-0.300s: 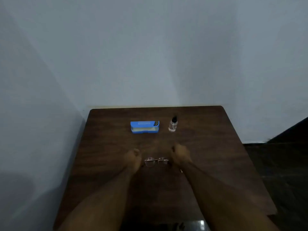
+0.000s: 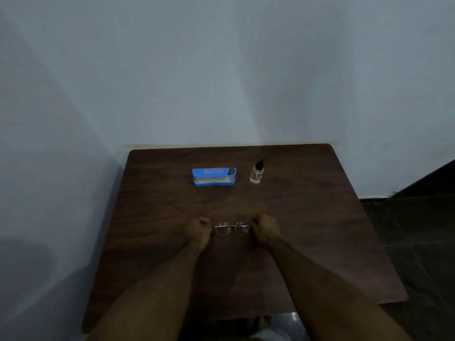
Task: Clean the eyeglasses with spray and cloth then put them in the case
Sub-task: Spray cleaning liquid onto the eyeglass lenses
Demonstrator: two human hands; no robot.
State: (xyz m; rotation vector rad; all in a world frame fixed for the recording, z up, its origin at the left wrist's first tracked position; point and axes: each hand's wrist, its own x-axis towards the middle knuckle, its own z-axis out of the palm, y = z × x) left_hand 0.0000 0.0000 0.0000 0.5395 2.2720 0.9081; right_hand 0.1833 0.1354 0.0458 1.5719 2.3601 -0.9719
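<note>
The scene is dim and soft, so fine detail is lost. Near the middle of the dark brown wooden table [image 2: 307, 230] are the thin metal-rimmed eyeglasses with clear round lenses [image 2: 232, 228], lenses facing the camera. Only the front of the frame shows. The temple arms are hidden behind the hands. Whether the eyeglasses touch the tabletop or are held just above it cannot be told.

The left hand [image 2: 200, 228] is at the 9 o'clock end of the frame and the right hand [image 2: 264, 228] at the 3 o'clock end. Each is curled into a loose fist with knuckles up, and each grips its end of the frame. The fingertips are tucked under and out of sight, so the exact pinch cannot be seen.

From the eyeglasses, a bright blue rectangular plastic case [image 2: 214, 177] lies at about 11 o'clock, well apart. A pale band runs along its front, and print on its top is too blurred to read. Whether it is open cannot be told. Just beside it, at 1 o'clock from the eyeglasses, a small clear spray bottle with a black cap [image 2: 257, 174] stands upright.

Both bare forearms run out of the picture at 6 o'clock and cover the table's near edge.
</note>
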